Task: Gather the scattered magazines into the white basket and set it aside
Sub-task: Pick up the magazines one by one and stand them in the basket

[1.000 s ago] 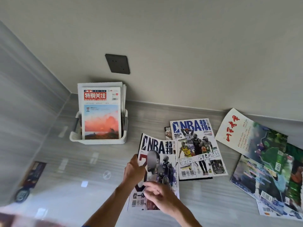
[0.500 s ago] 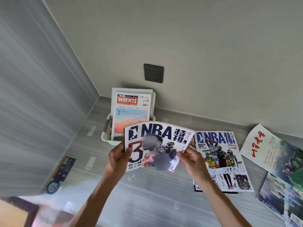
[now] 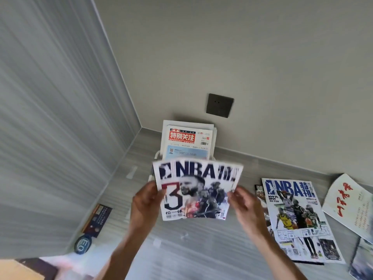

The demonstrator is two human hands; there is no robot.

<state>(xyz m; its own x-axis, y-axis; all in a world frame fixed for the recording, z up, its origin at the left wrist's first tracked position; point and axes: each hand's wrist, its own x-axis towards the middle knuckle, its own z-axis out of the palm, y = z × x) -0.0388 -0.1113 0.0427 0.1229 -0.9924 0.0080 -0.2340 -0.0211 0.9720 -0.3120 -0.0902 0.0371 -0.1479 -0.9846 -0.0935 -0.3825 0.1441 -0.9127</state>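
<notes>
I hold an NBA magazine (image 3: 196, 190) with a large "3" on its cover upright in the air, my left hand (image 3: 144, 201) on its left edge and my right hand (image 3: 243, 205) on its right edge. Right behind it stands the white basket (image 3: 157, 156), mostly hidden, with a red-titled magazine (image 3: 187, 141) and others upright inside. On the grey floor to the right lie a second NBA magazine (image 3: 298, 219), a white one with red calligraphy (image 3: 349, 205), and another at the right edge (image 3: 361, 261).
The basket sits in a corner between a striped grey wall on the left and a plain wall with a dark socket plate (image 3: 219, 105). A dark card (image 3: 96, 220) and a round sticker (image 3: 82, 243) lie by the left wall.
The NBA magazine was lifted off the floor with both hands, turned upright and carried left and back to just in front of the basket. My view turned toward the corner.
</notes>
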